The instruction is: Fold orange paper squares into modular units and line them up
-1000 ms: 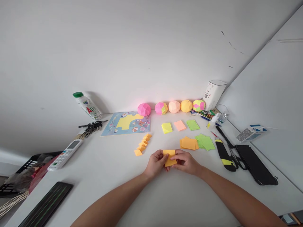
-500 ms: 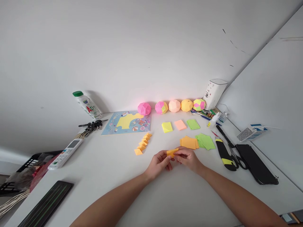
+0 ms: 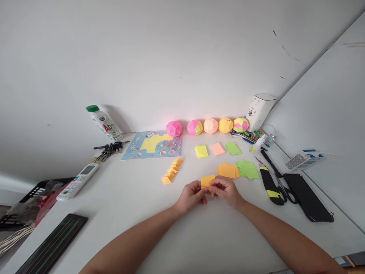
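Note:
Between my two hands is a small orange paper square (image 3: 207, 181), creased along its lower part and raised just above the table. My left hand (image 3: 191, 196) pinches its left side, thumb in front. The right edge sits in the fingers of my right hand (image 3: 227, 191). To the left, several folded orange paper pieces (image 3: 172, 171) lie in a slanting row. Just beyond my right hand are loose orange sheets (image 3: 227, 171) and green sheets (image 3: 247, 169). Farther back lie a yellow pad (image 3: 201, 151), a peach pad (image 3: 218, 149) and a green pad (image 3: 233, 148).
Several faceted paper balls (image 3: 211, 126) line the wall. On the right lie a utility knife (image 3: 270, 186), scissors (image 3: 282, 190), a phone (image 3: 309, 197) and a glue bottle (image 3: 257, 144). Leftward are a bottle (image 3: 105, 123), keys (image 3: 111, 149), a remote (image 3: 78, 182) and a printed card (image 3: 134, 150).
The orange paper has tipped up, so more of its flat face shows. Both hands keep hold of it in nearly the same place. The view has shifted slightly.

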Action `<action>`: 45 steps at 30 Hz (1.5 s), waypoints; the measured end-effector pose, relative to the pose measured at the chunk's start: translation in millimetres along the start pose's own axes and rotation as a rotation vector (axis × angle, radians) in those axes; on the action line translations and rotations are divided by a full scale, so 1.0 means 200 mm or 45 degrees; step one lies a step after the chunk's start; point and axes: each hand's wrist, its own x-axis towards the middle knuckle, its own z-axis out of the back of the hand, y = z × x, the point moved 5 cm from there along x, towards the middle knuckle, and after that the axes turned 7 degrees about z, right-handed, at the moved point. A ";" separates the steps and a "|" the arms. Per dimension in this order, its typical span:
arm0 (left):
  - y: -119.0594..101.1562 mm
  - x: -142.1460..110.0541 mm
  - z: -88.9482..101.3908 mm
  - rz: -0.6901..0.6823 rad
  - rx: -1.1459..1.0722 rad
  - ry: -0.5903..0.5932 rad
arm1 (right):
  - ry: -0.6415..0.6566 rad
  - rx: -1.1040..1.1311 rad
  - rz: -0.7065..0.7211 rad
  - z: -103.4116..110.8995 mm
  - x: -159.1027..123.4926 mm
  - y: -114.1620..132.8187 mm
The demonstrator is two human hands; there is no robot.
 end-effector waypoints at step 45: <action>-0.01 0.00 0.02 0.034 -0.095 -0.057 | 0.153 -0.033 -0.357 -0.01 0.00 -0.01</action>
